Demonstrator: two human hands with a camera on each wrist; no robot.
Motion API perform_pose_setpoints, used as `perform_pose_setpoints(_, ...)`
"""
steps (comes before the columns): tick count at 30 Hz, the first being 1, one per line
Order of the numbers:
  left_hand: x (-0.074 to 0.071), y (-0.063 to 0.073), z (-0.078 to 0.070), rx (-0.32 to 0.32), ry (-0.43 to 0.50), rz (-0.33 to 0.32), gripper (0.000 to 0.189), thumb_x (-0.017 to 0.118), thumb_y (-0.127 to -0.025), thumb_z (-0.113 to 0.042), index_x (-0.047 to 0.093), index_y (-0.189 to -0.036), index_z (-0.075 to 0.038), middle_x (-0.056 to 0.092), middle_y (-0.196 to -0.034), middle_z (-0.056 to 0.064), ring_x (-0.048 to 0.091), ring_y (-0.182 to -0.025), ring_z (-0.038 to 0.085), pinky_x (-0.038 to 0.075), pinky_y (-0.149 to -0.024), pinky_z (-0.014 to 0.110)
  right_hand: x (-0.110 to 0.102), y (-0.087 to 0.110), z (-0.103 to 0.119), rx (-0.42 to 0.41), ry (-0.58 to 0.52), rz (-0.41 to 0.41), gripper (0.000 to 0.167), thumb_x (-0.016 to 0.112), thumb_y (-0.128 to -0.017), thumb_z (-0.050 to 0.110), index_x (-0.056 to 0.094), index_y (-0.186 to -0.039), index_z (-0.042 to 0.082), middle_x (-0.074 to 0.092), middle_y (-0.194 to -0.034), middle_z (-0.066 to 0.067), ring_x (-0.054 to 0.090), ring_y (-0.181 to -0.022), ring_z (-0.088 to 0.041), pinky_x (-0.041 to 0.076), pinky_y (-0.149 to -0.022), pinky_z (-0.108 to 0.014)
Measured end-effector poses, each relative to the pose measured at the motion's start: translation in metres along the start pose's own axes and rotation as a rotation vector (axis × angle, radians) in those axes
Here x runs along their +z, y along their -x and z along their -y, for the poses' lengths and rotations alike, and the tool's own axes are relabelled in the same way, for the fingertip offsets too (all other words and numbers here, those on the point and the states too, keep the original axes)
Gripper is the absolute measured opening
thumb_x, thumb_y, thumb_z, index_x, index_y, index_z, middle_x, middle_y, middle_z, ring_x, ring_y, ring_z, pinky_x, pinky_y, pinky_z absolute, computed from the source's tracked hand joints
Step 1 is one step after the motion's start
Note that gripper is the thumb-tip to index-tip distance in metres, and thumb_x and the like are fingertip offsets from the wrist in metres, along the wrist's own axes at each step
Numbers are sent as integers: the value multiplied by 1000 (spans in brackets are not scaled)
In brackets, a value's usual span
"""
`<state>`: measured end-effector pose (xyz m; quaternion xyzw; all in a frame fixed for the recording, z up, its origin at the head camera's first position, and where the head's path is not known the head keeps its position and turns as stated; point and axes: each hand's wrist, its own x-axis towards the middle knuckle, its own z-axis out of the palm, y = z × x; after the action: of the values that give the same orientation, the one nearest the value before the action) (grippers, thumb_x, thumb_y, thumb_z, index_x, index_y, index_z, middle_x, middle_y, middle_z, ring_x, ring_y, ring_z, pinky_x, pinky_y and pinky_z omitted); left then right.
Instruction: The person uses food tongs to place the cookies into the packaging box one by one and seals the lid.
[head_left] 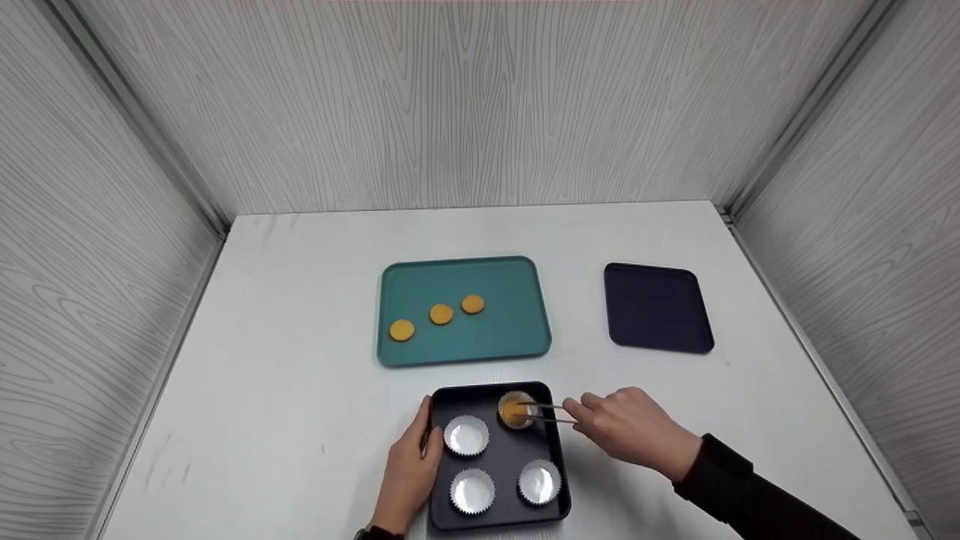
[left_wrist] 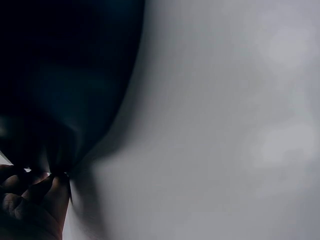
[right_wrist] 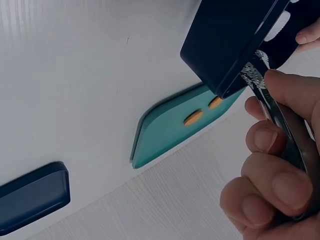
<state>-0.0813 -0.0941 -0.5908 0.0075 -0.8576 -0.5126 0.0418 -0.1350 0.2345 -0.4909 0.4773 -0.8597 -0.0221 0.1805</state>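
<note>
At far-right silver fluted cup [head_left: 517, 396], gripping metal tongs [head_left: 546, 406] in right hand [head_left: 628, 427], dark rectangular pan [head_left: 504, 451] in left hand [head_left: 411, 466]; best release round orange disc [head_left: 512, 412] low.

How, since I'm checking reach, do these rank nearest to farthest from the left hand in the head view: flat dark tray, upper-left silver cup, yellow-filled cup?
1. Upper-left silver cup: just right of the left hand.
2. Yellow-filled cup: deep tray, upper right.
3. Flat dark tray: farther right.
</note>
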Motion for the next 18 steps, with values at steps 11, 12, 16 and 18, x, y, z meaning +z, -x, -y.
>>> perform_pose_setpoints(11, 0, 0, 0, 9, 2, -6, 53, 54, -107, -14, 39, -156, 1, 47, -155, 17, 47, -142, 31, 40, -116, 46, -5, -3, -6, 13, -10, -43, 33, 86, -81, 23, 64, -102, 11, 46, -65, 4, 40, -39, -12, 29, -35, -25)
perform_pose_setpoints(12, 0, 0, 0, 5, 5, -3, 53, 53, -107, -14, 39, -156, 1, 46, -155, 17, 46, -142, 31, 40, -116, 46, -6, -4, -7, 15, -12, -54, 34, 87, -80, 22, 64, -102, 10, 46, -65, 4, 41, -39, -12, 29, -35, -25)
perform_pose_setpoints(16, 0, 0, 0, -15, 8, 10, 54, 53, -107, -16, 38, -157, -1, 45, -156, 16, 45, -143, 31, 40, -117, 46, -7, -7, -11, 30, -16, -89, 34, 87, -80, 20, 64, -104, 9, 45, -65, 3, 40, -39, -12, 29, -36, -24)
perform_pose_setpoints(18, 0, 0, 0, -23, 8, 15, 54, 52, -107, -16, 38, -157, -1, 45, -156, 16, 45, -143, 31, 40, -117, 46, -7, -9, -14, 41, -9, -103, 34, 86, -81, 19, 64, -105, 9, 45, -65, 3, 38, -39, -11, 29, -36, -24)
